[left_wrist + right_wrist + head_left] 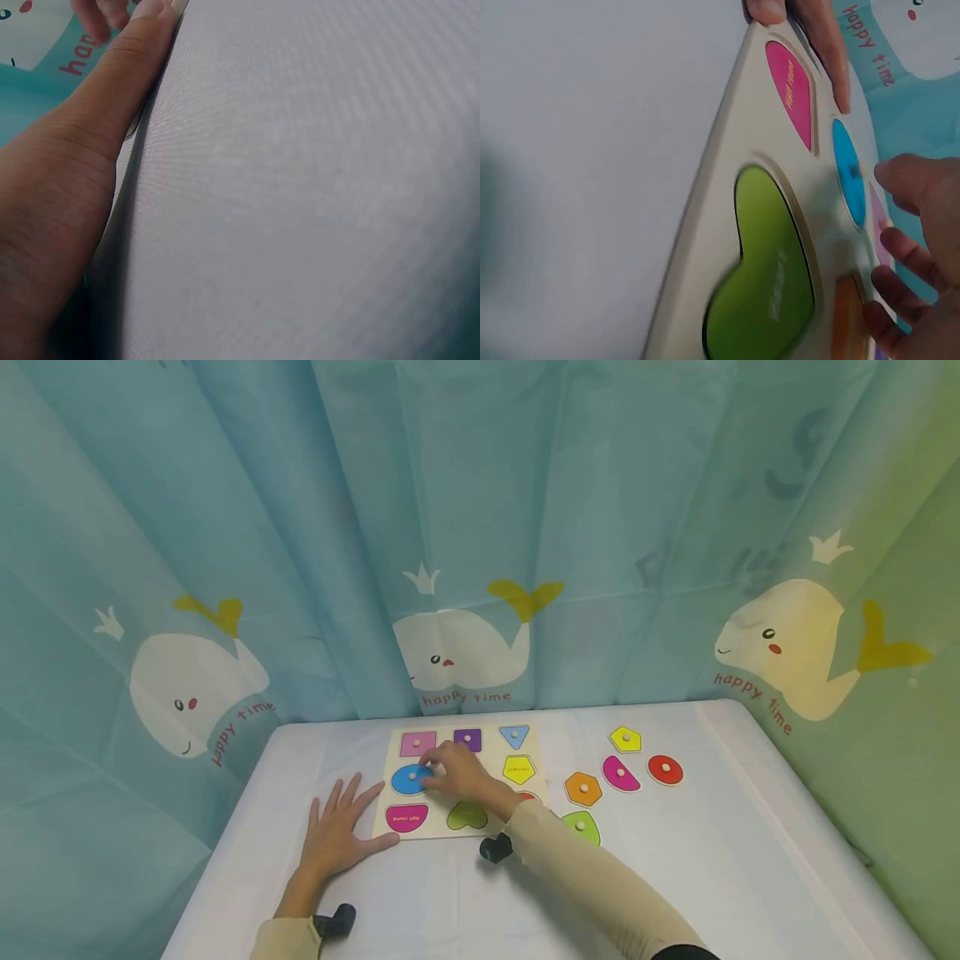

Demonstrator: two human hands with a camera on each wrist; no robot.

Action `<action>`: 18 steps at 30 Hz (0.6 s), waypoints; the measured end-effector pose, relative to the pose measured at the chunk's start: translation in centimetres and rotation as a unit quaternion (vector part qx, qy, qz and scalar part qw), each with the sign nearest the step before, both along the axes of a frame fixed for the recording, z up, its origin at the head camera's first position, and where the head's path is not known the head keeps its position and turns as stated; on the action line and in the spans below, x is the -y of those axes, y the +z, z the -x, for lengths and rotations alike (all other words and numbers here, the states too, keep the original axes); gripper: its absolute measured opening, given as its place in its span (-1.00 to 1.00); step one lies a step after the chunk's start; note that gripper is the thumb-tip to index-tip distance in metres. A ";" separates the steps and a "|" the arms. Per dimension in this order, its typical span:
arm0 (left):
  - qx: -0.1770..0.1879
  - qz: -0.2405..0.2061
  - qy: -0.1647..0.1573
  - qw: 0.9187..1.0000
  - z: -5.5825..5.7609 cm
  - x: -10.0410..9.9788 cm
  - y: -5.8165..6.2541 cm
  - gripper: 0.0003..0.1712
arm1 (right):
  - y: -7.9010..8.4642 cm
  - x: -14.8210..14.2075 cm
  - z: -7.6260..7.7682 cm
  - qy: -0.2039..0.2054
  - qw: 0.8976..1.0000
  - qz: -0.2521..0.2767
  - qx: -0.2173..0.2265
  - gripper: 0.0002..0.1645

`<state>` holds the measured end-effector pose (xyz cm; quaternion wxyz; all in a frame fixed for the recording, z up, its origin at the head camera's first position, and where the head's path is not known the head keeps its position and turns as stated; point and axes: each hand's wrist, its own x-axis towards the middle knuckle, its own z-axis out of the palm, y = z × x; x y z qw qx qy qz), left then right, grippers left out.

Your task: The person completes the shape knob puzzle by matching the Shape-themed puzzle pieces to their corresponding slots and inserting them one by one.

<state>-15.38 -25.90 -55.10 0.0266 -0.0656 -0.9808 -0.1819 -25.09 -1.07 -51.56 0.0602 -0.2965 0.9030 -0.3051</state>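
Observation:
A cream shape-puzzle board lies on the white table. My right hand hovers over its left middle, beside the blue oval piece, which sits in the board. In the right wrist view, thumb and fingers are spread apart near the oval's small knob, holding nothing. Flat on the table at the board's left is my left hand, fingers straight, its thumb touching the board's near-left corner. Bare slots show for the half round, the heart and the pentagon.
Right of the board lie loose knobbed pieces: a yellow pentagon, a magenta half round, a red round piece, an orange hexagon and a green piece partly behind the right sleeve. A whale-print curtain hangs behind the table.

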 end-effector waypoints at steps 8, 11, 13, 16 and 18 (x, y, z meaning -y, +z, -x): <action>0.008 -0.001 0.001 1.000 -0.2 -0.1 0.2 0.13 | 1.7 -3.3 -0.4 0.043 0.999 0.026 0.020 -0.58; 0.002 -0.004 0.001 1.000 -0.3 0.0 0.4 0.12 | 2.4 -4.4 -0.6 0.059 0.998 0.032 0.006 -0.57; 0.003 -0.005 0.002 1.000 -0.2 0.0 0.5 0.12 | 2.7 -5.2 -0.9 0.067 0.997 0.045 -0.004 -0.58; 0.009 -0.005 0.002 1.000 -0.1 0.0 0.5 0.13 | 3.0 -6.7 -1.5 0.078 0.994 0.075 -0.011 -0.59; 0.010 -0.004 0.001 1.000 0.0 0.0 0.4 0.13 | 3.1 -7.7 -1.9 0.081 0.992 0.092 -0.012 -0.58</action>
